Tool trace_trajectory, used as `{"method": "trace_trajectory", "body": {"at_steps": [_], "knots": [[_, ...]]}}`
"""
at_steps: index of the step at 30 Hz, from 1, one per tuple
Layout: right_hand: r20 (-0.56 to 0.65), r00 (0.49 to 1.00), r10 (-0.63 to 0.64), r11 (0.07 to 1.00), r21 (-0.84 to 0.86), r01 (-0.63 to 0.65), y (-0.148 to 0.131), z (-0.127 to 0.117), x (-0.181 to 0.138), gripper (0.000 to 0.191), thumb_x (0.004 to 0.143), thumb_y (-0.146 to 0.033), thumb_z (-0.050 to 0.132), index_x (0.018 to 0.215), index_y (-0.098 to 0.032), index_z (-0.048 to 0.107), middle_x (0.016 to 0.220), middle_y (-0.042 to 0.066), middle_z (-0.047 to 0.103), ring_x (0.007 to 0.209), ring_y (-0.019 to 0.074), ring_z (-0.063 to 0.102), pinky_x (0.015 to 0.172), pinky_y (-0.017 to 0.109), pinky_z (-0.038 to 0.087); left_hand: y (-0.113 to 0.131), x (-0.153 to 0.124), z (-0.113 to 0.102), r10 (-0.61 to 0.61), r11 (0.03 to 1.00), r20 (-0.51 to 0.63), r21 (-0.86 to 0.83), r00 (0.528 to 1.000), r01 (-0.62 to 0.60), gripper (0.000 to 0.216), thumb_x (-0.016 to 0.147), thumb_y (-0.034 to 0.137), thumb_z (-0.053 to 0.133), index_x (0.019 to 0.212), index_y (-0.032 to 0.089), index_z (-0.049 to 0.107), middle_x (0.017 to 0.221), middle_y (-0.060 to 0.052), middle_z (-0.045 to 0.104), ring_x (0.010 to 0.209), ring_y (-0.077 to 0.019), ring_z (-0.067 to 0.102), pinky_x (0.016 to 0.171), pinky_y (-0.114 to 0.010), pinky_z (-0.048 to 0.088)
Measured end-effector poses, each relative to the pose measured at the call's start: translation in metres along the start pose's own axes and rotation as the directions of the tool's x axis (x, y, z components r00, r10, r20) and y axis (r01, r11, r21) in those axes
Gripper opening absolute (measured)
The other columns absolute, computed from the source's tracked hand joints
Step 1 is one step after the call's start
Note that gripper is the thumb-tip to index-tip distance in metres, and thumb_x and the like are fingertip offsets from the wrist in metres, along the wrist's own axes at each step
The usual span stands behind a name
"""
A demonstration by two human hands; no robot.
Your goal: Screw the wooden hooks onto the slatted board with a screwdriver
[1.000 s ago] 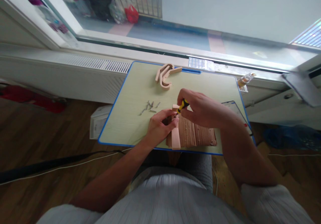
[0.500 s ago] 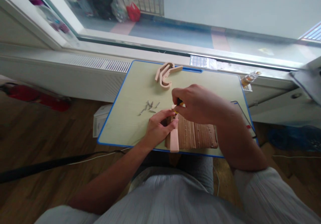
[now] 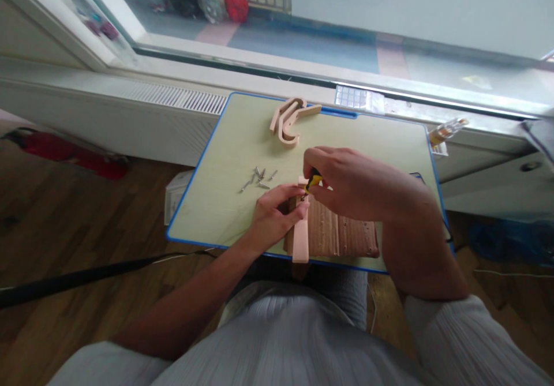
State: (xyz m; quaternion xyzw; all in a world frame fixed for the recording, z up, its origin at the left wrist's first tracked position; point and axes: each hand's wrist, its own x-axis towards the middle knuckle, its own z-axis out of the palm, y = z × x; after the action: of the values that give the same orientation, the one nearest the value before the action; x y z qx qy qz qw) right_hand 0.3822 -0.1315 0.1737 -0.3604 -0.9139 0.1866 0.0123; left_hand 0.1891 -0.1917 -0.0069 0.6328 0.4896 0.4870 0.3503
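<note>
The right hand [image 3: 348,181] has its grip curled tight around the screwdriver [image 3: 314,181]; the left hand [image 3: 273,214], thumb and forefinger slightly apart, touches the wooden strip [image 3: 300,242] across the brown slab [image 3: 326,230], exact hold unclear.

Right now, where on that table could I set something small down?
The table is bare at its left end, between the screws and the left edge, and at far right, beyond the right hand, between the curved wooden pieces and the right edge. The near middle is crowded: left hand, screwdriver, wooden strip and brown slab.
</note>
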Motion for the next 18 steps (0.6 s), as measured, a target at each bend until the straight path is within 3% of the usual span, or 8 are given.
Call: {"method": "trace_trajectory", "body": {"at_steps": [6, 12, 18], "knots": [[-0.069, 0.998, -0.01, 1.0, -0.009, 0.009, 0.002, 0.004, 0.002, 0.019, 0.095, -0.014, 0.056, 0.108, -0.018, 0.069, 0.096, 0.009, 0.076, 0.083, 0.0201, 0.059, 0.075, 0.035, 0.034, 0.004, 0.0, -0.002, -0.051, 0.998, 0.011, 0.032, 0.999, 0.051, 0.025, 0.093, 0.035, 0.083, 0.115, 0.023, 0.085, 0.122, -0.007, 0.087, 0.113, -0.0238, 0.081, 0.113, -0.041, 0.064], [-0.099, 0.988, 0.115, 0.988, -0.093, -0.124, -0.005, 0.01, 0.01, 0.015, 0.102, -0.027, 0.059, 0.101, -0.02, 0.072, 0.085, 0.008, 0.074, 0.074, 0.0197, 0.055, 0.069, 0.037, 0.026, 0.004, 0.0, -0.002, -0.09, 0.996, 0.04, 0.015, 0.995, 0.09, 0.025, 0.092, 0.034, 0.083, 0.114, 0.023, 0.084, 0.122, -0.007, 0.086, 0.112, -0.0239, 0.08, 0.108, -0.04, 0.064], [-0.073, 0.983, 0.167, 0.982, -0.078, -0.173, -0.009, 0.008, 0.008, 0.021, 0.104, -0.033, 0.058, 0.115, -0.02, 0.069, 0.095, 0.01, 0.077, 0.077, 0.021, 0.056, 0.069, 0.037, 0.025, 0.005, 0.0, -0.002, -0.114, 0.993, 0.039, -0.004, 0.993, 0.114, 0.024, 0.091, 0.035, 0.082, 0.111, 0.022, 0.083, 0.12, -0.007, 0.086, 0.114, -0.0243, 0.079, 0.107, -0.039, 0.064]]}}
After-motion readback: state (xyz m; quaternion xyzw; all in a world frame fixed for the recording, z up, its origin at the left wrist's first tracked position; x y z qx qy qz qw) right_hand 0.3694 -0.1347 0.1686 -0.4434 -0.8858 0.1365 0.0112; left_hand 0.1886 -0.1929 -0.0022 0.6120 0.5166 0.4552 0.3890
